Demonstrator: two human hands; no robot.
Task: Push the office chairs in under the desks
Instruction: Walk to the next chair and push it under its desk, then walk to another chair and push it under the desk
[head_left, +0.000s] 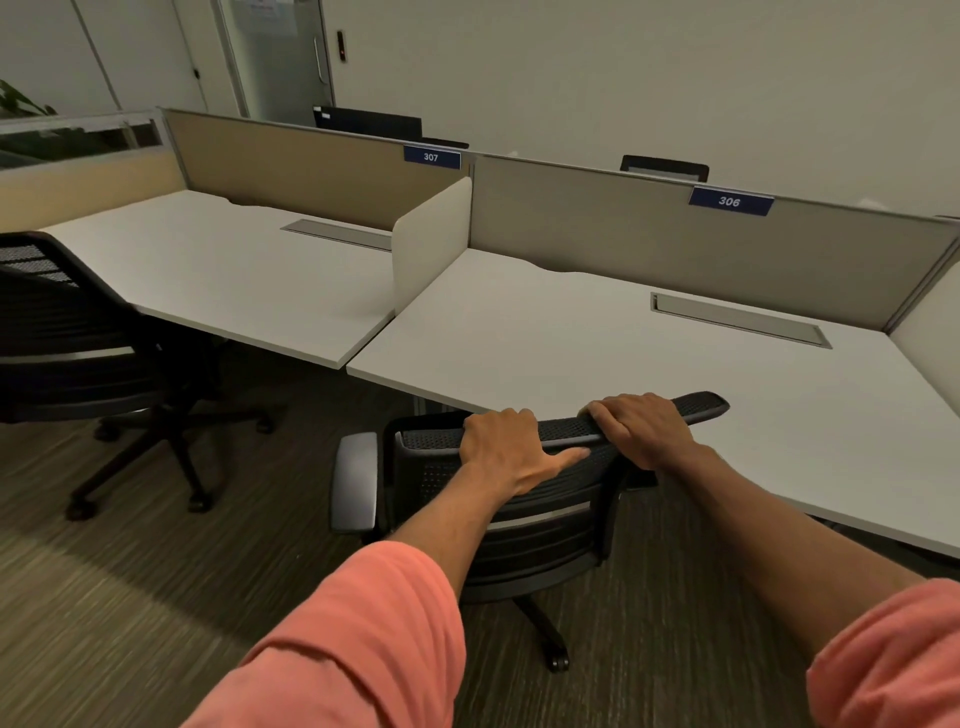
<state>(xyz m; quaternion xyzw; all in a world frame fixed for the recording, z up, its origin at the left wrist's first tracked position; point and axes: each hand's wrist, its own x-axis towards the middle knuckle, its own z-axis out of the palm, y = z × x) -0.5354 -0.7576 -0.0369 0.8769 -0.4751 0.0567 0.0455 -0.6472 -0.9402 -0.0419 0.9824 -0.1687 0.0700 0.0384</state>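
two hands on one chair at desk 306

two hands grip the top rail of the near chair (545, 519), whose rail crosses the front edge of desk 306 (571, 332) while its base and left armrest (358, 483) stand out on the carpet (156, 597); bare carpet lies to its left, up to the far chair (67, 332), which sits at the front edge of desk 307 (234, 270) with its base out from under it. the left hand (498, 452) curls its fingers over the rail, thumb laid along the back; the right hand (644, 426) clamps the rail further right. both forearms reach out from salmon sleeves (363, 639). a white divider (431, 234) parts the two white desktops, beige panels (675, 244) run behind them, and a glass door (280, 52) stands in the far wall.
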